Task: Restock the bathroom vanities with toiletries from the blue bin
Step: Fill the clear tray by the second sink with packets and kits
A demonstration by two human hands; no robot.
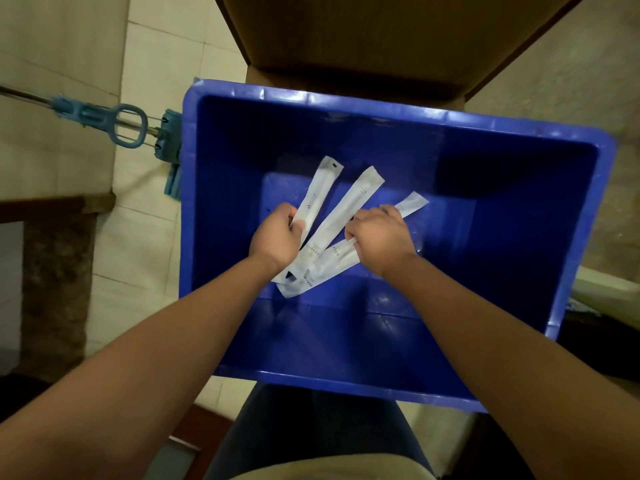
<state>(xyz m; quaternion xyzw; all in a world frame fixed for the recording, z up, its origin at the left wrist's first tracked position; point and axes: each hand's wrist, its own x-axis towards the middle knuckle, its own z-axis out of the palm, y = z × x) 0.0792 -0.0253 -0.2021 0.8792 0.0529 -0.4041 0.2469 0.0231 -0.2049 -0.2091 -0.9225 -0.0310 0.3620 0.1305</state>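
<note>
The blue bin (519, 140) fills the middle of the head view. Three long white toiletry packets lie fanned on its floor. My left hand (275, 235) pinches the leftmost packet (320, 188) near its lower half. The middle packet (349, 206) runs between my two hands and neither hand holds it. My right hand (379, 239) grips the rightmost packet (412, 204), whose upper end sticks out past my knuckles and whose lower end lies toward the near left. Both forearms reach into the bin from below.
A brown cardboard box (381, 36) stands just beyond the bin. A blue mop head with its handle (104, 121) lies on the pale tiled floor at the left. A dark stone ledge (52, 271) is at the lower left.
</note>
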